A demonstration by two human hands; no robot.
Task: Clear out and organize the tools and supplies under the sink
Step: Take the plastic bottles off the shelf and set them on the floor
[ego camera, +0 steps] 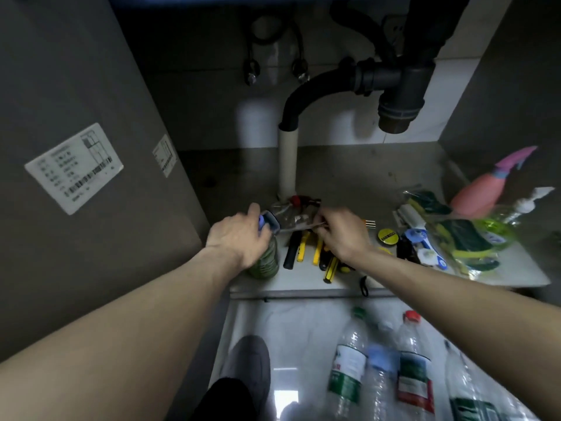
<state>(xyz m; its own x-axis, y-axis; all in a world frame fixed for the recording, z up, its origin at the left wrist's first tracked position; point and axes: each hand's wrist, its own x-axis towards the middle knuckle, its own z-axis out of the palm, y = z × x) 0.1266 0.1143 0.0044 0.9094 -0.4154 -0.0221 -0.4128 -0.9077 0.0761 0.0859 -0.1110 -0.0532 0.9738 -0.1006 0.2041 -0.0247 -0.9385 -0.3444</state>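
We see the cabinet floor (349, 177) strewn with hand tools (303, 250); at its front edge our left hand (239, 235) grips a green bottle (265, 262), while our right hand (340, 232) pinches a thin, blurred strip (296, 227).

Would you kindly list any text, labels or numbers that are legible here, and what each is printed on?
None can be read as it stands.
Large white sticker on the left cabinet wall: printed lines and barcodes, blurred.
Small sticker further in: too small.
Round yellow disc: dark lettering, blurred.
Plastic bottles on the floor: green, white and red labels, unreadable.
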